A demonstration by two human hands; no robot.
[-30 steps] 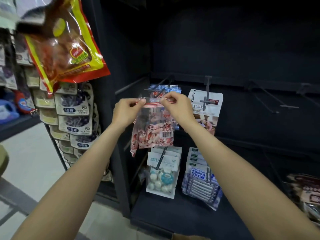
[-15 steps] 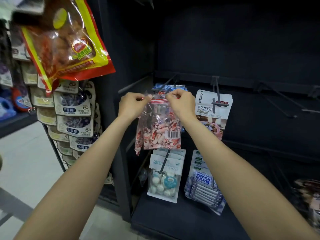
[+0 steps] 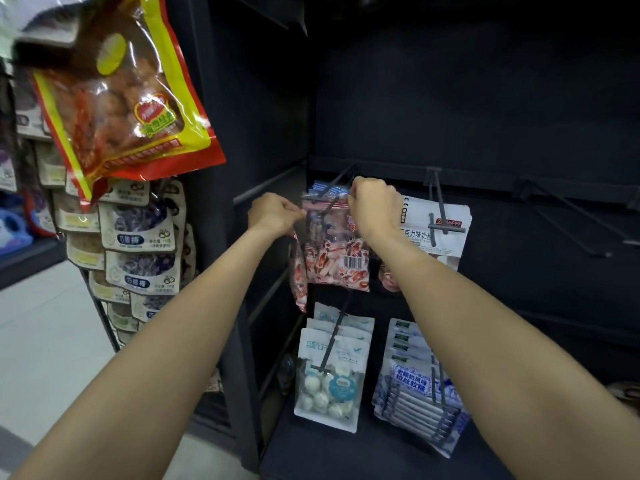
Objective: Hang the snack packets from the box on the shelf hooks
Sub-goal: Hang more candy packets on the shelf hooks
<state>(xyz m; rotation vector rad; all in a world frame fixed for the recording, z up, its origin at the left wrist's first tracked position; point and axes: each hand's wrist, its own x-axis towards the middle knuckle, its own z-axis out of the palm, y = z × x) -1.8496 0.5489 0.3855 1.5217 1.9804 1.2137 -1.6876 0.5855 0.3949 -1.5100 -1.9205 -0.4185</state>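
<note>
1. Left hand (image 3: 275, 216): fingers curled, pinching the packet's top left corner.
2. Right hand (image 3: 374, 206): curled, pinching the top right corner.
3. Red-and-white snack packet (image 3: 337, 258): held at the shelf hook (image 3: 334, 183), at 9 o'clock of the white pouch (image 3: 434, 230).

From my remote seat I see a clear, glossy plastic snack packet (image 3: 334, 251) on a thin dark metal hook (image 3: 337, 180). The shelf back panel (image 3: 467, 98) looks matt and dark. The red-and-yellow bag (image 3: 121, 98) shines like crinkled foil-plastic.
</note>
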